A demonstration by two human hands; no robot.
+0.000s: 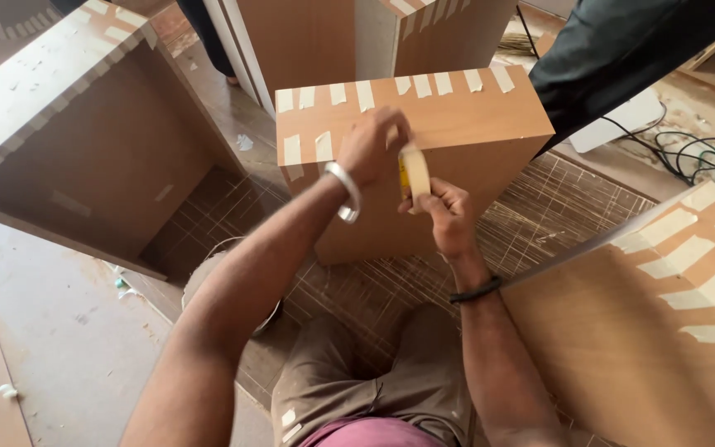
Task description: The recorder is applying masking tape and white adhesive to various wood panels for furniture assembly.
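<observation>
As seen overhead, both hands [407, 178] on tape roll [415, 172]

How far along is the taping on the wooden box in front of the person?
Done: tape strips line the far edge of the wooden box, two more on the near left. In hand: the right hand holds the tape roll while the left hand presses at the near edge. Left: the near edge rightward is bare.

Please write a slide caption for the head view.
Right hand holds a tape roll while left hand presses tape onto a wooden box.
</observation>
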